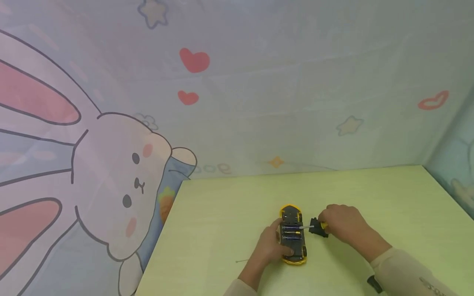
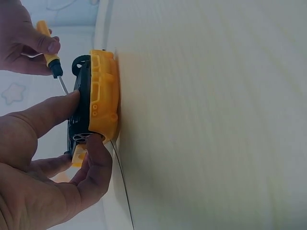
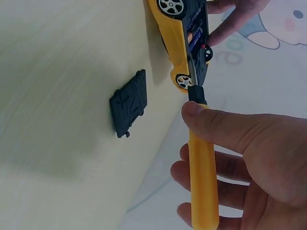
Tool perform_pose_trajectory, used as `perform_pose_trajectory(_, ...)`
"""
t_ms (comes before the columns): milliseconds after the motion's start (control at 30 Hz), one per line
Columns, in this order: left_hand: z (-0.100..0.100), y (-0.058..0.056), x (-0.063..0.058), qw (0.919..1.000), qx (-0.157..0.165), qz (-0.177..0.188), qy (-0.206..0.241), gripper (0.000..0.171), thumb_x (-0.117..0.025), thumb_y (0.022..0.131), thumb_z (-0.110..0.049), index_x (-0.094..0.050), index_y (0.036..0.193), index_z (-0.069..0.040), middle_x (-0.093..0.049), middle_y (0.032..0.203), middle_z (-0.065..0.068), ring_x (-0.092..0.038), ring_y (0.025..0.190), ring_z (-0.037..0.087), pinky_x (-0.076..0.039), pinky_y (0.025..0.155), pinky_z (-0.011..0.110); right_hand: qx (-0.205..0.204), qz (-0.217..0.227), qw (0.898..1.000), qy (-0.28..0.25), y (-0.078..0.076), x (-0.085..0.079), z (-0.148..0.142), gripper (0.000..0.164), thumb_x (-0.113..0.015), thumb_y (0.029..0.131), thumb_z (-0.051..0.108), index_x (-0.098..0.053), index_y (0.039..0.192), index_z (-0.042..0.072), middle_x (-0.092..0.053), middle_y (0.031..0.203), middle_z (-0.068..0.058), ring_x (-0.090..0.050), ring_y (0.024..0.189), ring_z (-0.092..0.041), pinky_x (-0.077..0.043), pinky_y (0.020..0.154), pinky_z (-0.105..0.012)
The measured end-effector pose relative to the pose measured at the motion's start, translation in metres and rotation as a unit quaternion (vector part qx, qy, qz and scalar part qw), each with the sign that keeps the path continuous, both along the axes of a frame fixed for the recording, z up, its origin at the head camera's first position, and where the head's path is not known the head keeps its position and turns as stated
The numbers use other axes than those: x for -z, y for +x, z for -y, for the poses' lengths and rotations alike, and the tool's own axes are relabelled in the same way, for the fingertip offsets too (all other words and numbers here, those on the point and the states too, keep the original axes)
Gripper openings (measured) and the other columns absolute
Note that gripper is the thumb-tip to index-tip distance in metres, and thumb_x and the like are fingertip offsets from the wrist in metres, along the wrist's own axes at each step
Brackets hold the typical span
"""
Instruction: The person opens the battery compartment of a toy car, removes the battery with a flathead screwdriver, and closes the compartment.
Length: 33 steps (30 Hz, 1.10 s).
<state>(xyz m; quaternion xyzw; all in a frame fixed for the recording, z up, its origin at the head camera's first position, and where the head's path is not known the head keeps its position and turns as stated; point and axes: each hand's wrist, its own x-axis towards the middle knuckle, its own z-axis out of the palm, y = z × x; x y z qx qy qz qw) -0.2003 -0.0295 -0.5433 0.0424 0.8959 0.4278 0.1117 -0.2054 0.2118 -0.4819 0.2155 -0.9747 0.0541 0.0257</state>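
Note:
A yellow toy car (image 1: 292, 250) lies upside down on the table, its black underside up and its battery compartment uncovered. Several batteries (image 1: 291, 235) sit side by side in that compartment. My left hand (image 1: 267, 244) grips the car from its left side, thumb on the underside. In my right hand (image 3: 268, 158) is a screwdriver (image 3: 204, 177) with a yellow handle and black collar. The screwdriver's metal shaft reaches to the batteries' right ends; whether the tip touches them I cannot tell. Beneath the right hand, a black battery cover (image 3: 128, 104) lies loose on the table.
The pale yellow-green table (image 1: 207, 213) ends at a cloth backdrop (image 1: 259, 102) printed with a rabbit and hearts. A thin wire (image 2: 123, 179) runs from beside the car past the left hand. Near the right sleeve is a dark object (image 1: 374, 283), partly hidden.

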Motion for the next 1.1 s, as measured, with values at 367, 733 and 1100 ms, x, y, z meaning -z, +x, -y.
perform_pose_trajectory(367, 0.006, 0.003, -0.004, 0.9999, 0.015, -0.004, 0.005, 0.101, -0.091, 0.066, -0.003, -0.044, 0.155, -0.016, -0.060, 0.105, 0.008, -0.056, 0.089, 0.019, -0.053, 0.077, 0.040, -0.009, 0.000, 1.000, 0.010, 0.001, -0.013, 0.006, 0.021, -0.091, 0.074, 0.019, -0.082, 0.093, 0.017, -0.070, 0.086, 0.003, -0.066, 0.073, -0.017, -0.054, 0.058, -0.035)
perform_pose_trajectory(733, 0.010, 0.006, -0.003, 0.9998, 0.018, 0.004, 0.006, 0.102, -0.092, 0.066, -0.004, -0.043, 0.155, -0.016, -0.060, 0.105, 0.007, -0.057, 0.089, 0.019, -0.053, 0.078, 0.040, 0.004, -0.016, 0.998, 0.068, 0.010, -0.028, 0.031, 0.020, -0.081, 0.084, 0.007, -0.066, 0.075, 0.015, -0.055, 0.071, 0.003, -0.043, 0.059, -0.012, -0.044, 0.052, -0.031)
perform_pose_trajectory(1100, 0.014, 0.008, -0.001, 0.9995, 0.026, 0.015, 0.004, 0.101, -0.092, 0.068, -0.004, -0.044, 0.155, -0.021, -0.062, 0.106, 0.007, -0.057, 0.089, 0.019, -0.052, 0.076, 0.040, 0.019, -0.056, 0.994, 0.088, 0.015, -0.026, 0.041, 0.023, -0.077, 0.087, 0.002, -0.064, 0.071, 0.012, -0.056, 0.065, -0.001, -0.043, 0.054, -0.012, -0.044, 0.046, -0.031)
